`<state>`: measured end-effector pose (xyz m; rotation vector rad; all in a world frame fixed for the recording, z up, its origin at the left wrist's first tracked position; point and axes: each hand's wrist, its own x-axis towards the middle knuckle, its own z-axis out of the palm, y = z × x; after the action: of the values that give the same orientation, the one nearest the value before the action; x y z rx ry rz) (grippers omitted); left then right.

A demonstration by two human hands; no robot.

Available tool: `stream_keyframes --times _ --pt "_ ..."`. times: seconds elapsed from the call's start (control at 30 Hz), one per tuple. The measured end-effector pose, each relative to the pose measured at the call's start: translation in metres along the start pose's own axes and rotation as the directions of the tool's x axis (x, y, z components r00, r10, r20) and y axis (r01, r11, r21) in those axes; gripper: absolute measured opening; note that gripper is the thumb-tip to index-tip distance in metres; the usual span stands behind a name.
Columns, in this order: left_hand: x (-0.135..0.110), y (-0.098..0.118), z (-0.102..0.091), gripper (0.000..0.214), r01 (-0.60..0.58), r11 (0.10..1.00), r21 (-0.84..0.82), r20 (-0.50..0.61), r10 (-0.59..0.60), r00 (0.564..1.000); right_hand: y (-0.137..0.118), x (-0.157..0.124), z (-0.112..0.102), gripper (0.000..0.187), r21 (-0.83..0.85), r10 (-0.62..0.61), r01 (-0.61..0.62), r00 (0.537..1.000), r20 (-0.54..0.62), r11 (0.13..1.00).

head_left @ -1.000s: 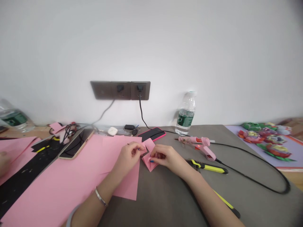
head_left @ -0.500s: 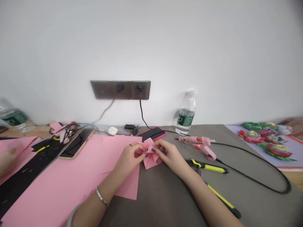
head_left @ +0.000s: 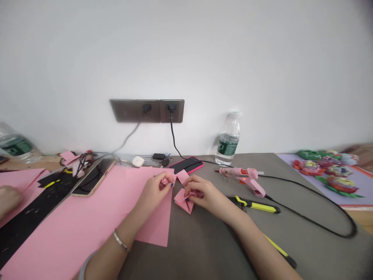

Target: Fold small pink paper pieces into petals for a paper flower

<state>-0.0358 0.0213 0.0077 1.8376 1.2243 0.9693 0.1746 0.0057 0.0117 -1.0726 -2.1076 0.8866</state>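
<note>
My right hand (head_left: pixel 205 192) pinches a folded piece of pink paper (head_left: pixel 182 202) between thumb and fingers, just above the grey table. A flap of the same pink colour sticks up behind the fingers. To the left, my left hand (head_left: pixel 154 190) has thumb and fingertip pressed together, apart from the folded paper. Pink shows around those fingertips, but I cannot tell whether it is a piece in the pinch or the sheet behind. Under my left wrist lie large pink paper sheets (head_left: pixel 96 217).
A pink glue gun (head_left: pixel 240 173) with its cord and yellow-black pliers (head_left: pixel 256 206) lie at right. Behind are a pink-cased phone (head_left: pixel 189 165) and a water bottle (head_left: pixel 228 144). Another phone (head_left: pixel 93 179) rests at left. Another person's hand (head_left: pixel 10 200) is far left. Paper flowers (head_left: pixel 339 182) lie far right.
Both hands were together on the folded pink paper. My left hand has drawn off to the left and slightly up, while my right hand keeps the paper, now turned and more compact.
</note>
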Motion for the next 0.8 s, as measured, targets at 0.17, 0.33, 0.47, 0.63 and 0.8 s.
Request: stream_keyframes --times 0.17,0.33,0.47,0.63,0.8 --pt "-0.002 0.003 0.002 0.028 0.013 1.000 -0.012 0.066 -0.012 0.998 -0.002 0.003 0.000 0.021 0.005 -0.143 0.147 0.969 -0.200 0.989" --pt "-0.005 0.007 0.002 0.034 0.012 1.000 -0.008 0.061 -0.012 0.998 0.003 0.005 0.002 0.024 -0.022 -0.245 0.261 0.868 -0.432 0.965" --pt "-0.007 0.008 0.003 0.029 0.019 1.000 0.016 0.132 -0.021 0.991 0.005 0.006 0.002 0.020 0.146 -0.158 0.272 0.835 -0.527 0.951" --pt "-0.006 0.012 -0.002 0.029 -0.002 1.000 -0.004 0.077 0.002 0.997 0.007 0.005 0.001 0.013 0.278 -0.057 0.249 0.831 -0.554 0.928" --pt "-0.006 0.021 -0.003 0.032 0.021 0.990 -0.143 -0.104 -0.036 0.994 0.000 0.003 0.002 0.016 -0.111 -0.323 0.321 0.743 -0.586 0.941"
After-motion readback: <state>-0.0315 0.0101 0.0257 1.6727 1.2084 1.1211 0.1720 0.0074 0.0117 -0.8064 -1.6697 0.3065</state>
